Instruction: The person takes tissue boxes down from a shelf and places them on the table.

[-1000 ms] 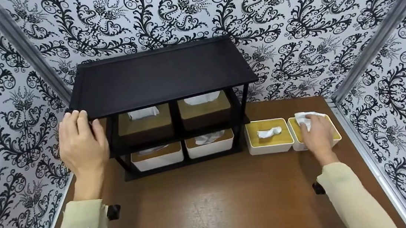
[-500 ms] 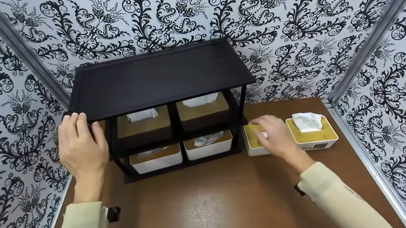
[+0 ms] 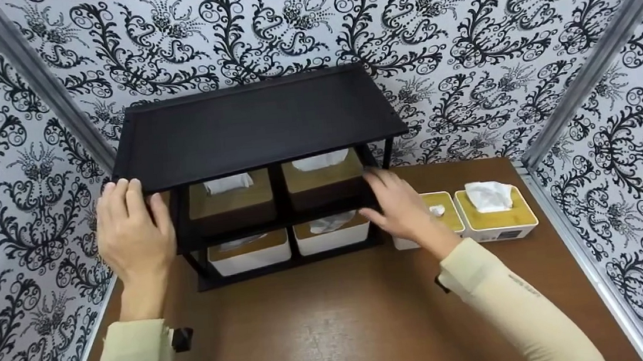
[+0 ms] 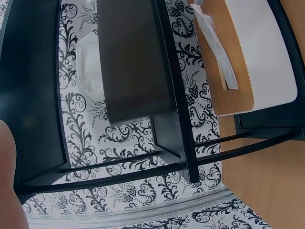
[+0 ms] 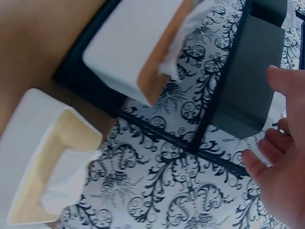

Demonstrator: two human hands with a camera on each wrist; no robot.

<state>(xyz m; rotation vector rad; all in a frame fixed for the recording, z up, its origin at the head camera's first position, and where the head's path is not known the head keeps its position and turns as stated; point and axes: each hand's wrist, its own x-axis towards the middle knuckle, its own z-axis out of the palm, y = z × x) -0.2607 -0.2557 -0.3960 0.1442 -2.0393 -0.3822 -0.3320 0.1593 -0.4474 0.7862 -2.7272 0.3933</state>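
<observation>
Moved right hand (image 3: 398, 207) leftward to rack (image 3: 257, 129), spread wide, holding nothing visible. Cannot tell grip of left hand (image 3: 134, 241). Could skew rack by pushing one end.

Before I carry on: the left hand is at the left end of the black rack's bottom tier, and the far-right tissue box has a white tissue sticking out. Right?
Wrong tier: the head view shows the left hand at the left end of the black rack's top tier. The white tissue does stick out.
</observation>
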